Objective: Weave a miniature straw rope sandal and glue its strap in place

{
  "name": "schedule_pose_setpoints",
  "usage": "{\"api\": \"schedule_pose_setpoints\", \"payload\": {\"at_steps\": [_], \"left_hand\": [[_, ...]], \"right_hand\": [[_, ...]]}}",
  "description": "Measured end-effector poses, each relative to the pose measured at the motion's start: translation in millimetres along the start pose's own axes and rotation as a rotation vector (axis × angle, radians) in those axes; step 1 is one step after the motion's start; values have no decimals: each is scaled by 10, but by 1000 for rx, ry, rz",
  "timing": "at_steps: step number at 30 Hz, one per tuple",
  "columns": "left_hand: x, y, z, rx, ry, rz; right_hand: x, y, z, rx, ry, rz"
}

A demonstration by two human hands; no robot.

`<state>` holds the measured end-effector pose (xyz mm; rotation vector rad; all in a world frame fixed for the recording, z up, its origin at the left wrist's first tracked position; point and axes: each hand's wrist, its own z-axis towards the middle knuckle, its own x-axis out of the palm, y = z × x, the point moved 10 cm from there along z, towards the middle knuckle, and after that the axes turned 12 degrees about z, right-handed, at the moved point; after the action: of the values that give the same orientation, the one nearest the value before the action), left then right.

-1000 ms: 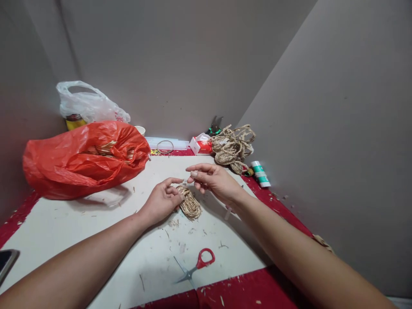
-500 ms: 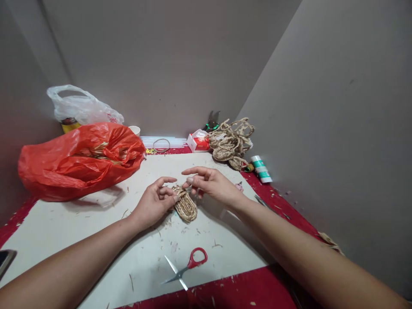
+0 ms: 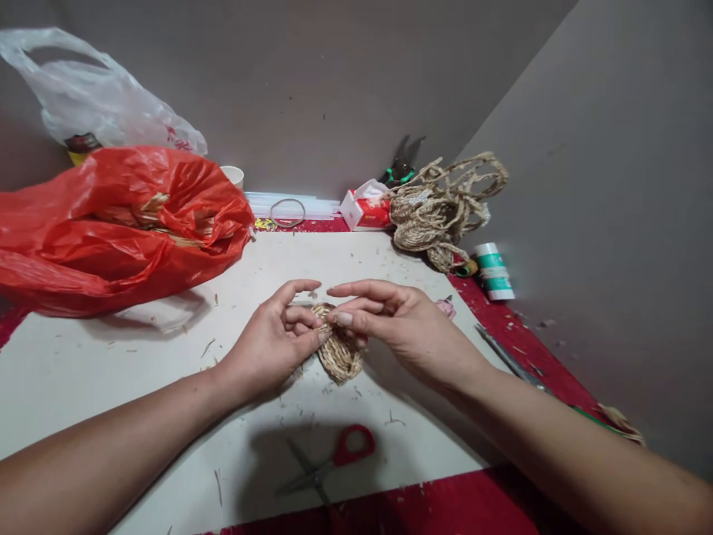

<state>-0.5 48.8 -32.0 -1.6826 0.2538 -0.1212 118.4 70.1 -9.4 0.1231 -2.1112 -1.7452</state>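
Note:
A small oval piece of coiled, braided straw rope, shaped like a little sole, is tilted over the white board. My left hand pinches its upper left edge between thumb and curled fingers, with the index finger stretched out above. From the other side, my right hand reaches over its top. The right thumb and a finger are pressed together there, beside the left fingertips. Whatever lies in that pinch is too small to make out. Scissors with red handles lie spread on the board below, in shadow.
A red plastic bag with straw bulges at the left, before a white plastic bag. Back right are a tissue pack, a straw rope bundle, pruning shears and a green-white roll. Straw scraps litter the white board.
My right hand has come in to the straw piece, and its thumb and finger have closed at the top. The view has shifted nearer, and a shadow now covers the scissors.

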Motion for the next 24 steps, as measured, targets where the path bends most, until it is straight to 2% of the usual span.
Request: {"api": "schedule_pose_setpoints", "payload": {"at_steps": [16, 24], "left_hand": [[28, 56, -27, -28, 61, -67], [24, 79, -19, -48, 79, -68]], "right_hand": [[113, -70, -36, 40, -34, 19], [79, -22, -90, -24, -61, -76]]}}
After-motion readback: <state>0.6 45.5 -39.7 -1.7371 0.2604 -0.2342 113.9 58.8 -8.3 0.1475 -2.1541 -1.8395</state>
